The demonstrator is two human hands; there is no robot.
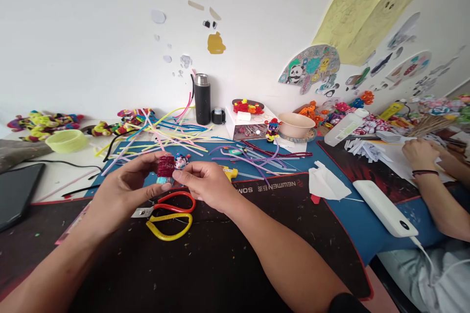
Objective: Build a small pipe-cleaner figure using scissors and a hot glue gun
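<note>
Between the fingers and thumb of my left hand (119,190) is a dark red fuzzy pipe-cleaner body (166,166) with light blue at its lower end. My right hand (211,187) pinches a small doll head (181,161) with a white painted face and blue trim, right beside the red body. Whether the two parts are joined, I cannot tell. Just below my hands, scissors (169,238) with one red and one yellow handle lie on the black mat (227,264). Behind my right hand a yellow glue gun (230,172) is partly hidden.
Loose pipe cleaners (176,132) spread across the back, near a black thermos (202,100). A finished-looking figure (272,130) stands by a beige bowl (296,126). On the right are a white power bank (384,209) with a cable and another person's hands (422,156).
</note>
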